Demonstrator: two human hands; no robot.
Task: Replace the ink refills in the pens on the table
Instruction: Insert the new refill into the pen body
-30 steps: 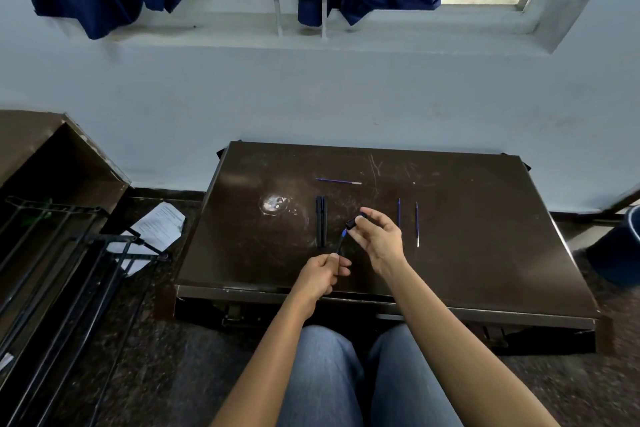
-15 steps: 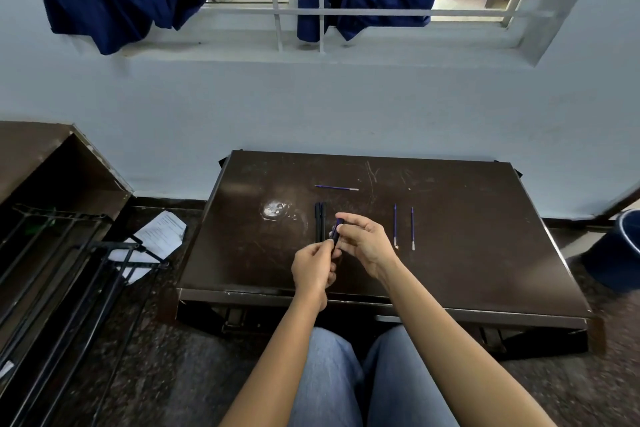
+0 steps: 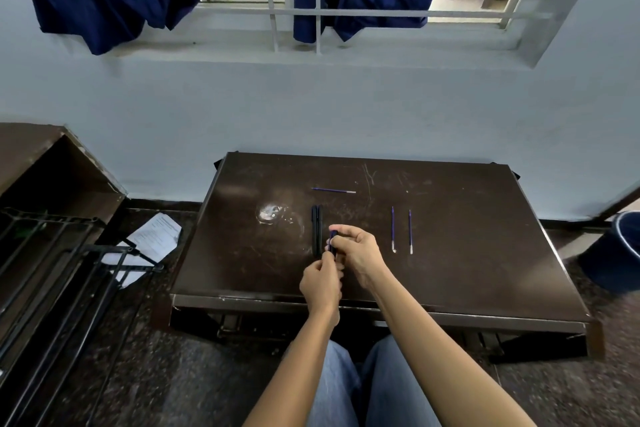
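Over the near middle of the dark brown table (image 3: 467,253), both my hands meet on one dark pen (image 3: 333,242). My left hand (image 3: 322,282) grips its lower end, and my right hand (image 3: 358,251) pinches its upper part between thumb and fingers. Most of that pen is hidden by my fingers. Two black pens (image 3: 316,230) lie side by side just left of my hands. Two blue refills (image 3: 401,229) lie parallel to the right. A third blue refill (image 3: 333,190) lies crosswise farther back.
A shiny clear patch (image 3: 270,213) sits on the table left of the pens. Black metal frames (image 3: 52,274) and papers (image 3: 152,241) lie on the floor at left. A blue bucket (image 3: 620,250) stands at right. The wall and window grille are behind the table.
My hands have come together: the two parts that were held apart with blue refill showing between them are now joined into one pen. The camera has tilted slightly.
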